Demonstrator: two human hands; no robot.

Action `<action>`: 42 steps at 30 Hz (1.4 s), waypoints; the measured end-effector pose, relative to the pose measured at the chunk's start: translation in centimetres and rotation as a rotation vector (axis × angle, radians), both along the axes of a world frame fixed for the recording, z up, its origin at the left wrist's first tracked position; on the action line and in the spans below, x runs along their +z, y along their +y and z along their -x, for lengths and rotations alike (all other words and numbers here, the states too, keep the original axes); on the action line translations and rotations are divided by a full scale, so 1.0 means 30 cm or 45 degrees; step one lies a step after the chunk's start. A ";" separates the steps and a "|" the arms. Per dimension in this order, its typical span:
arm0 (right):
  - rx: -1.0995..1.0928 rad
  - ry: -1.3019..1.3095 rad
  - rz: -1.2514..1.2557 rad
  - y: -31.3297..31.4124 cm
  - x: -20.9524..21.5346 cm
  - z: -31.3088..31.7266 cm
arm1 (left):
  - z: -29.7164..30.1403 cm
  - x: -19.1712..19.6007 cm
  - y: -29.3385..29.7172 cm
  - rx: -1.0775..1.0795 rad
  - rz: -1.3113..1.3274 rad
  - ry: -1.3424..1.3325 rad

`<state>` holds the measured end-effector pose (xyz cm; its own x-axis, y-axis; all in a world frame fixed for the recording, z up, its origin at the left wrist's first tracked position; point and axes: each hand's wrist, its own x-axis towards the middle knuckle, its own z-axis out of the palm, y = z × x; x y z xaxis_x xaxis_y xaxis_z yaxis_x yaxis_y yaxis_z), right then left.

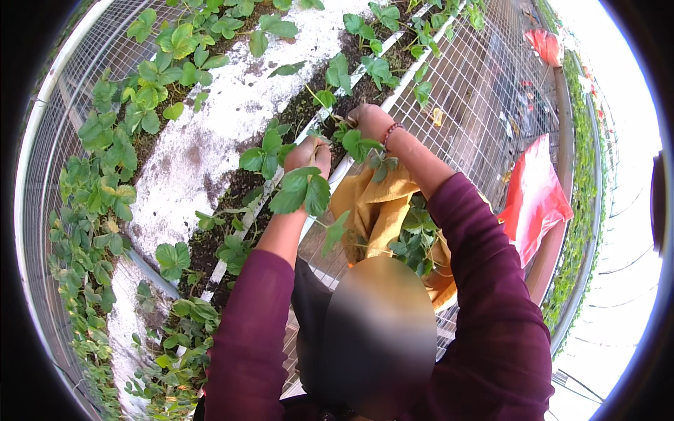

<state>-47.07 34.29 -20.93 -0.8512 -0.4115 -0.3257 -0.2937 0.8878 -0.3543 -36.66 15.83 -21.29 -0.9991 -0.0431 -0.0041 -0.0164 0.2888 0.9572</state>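
Observation:
My left hand (309, 156) is closed in a pinch at the white rail along the planting strip. Strawberry leaves (302, 191) lie across its wrist, and what its fingertips grip is too small to make out. Just beyond and to the right, my right hand (370, 121), with a beaded bracelet on the wrist, bends its fingers down to the soil edge. Green strawberry leaves (359, 144) stand right under that palm; its fingertips are partly hidden among stems. The two hands are close together but apart.
A mustard-yellow cloth (375, 203) hangs at my front with cut leaves (415, 238) in it. Strawberry plants (151, 88) and a white soil-stained sheet (203, 126) fill the left. Wire mesh (484, 91) and a red plastic bag (535, 200) lie to the right.

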 end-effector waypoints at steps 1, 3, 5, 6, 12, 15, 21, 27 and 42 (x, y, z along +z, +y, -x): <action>0.060 0.038 0.029 0.016 -0.016 0.007 | 0.017 0.004 0.019 0.010 0.093 0.043; 0.157 0.036 0.001 0.060 -0.034 0.045 | 0.049 0.013 0.052 -0.013 0.223 -0.019; 0.137 -0.044 0.071 0.025 -0.026 0.045 | 0.058 -0.017 0.042 -0.017 0.205 0.053; 0.126 -0.084 0.105 0.013 -0.020 0.046 | 0.061 -0.032 0.036 -0.021 0.196 0.090; 0.096 -0.131 0.122 0.035 -0.003 0.033 | 0.093 -0.026 0.089 0.062 0.387 0.141; 0.073 -0.184 0.198 0.031 0.012 0.040 | 0.104 -0.045 0.095 0.097 0.474 0.200; -0.001 -0.146 0.504 0.060 -0.046 0.030 | 0.107 -0.031 0.094 0.094 0.506 0.090; 0.106 0.016 0.545 0.066 -0.365 0.104 | 0.035 -0.057 -0.002 0.122 0.200 -0.077; -0.606 0.221 -0.077 -0.072 -0.049 -0.141 | -0.157 0.051 -0.029 -0.005 -0.330 -0.308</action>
<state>-42.84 32.14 -22.41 -0.9835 0.0502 -0.1737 0.0982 0.9549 -0.2801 -31.96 14.97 -19.77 -0.9679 -0.0058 -0.2511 -0.2512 0.0373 0.9672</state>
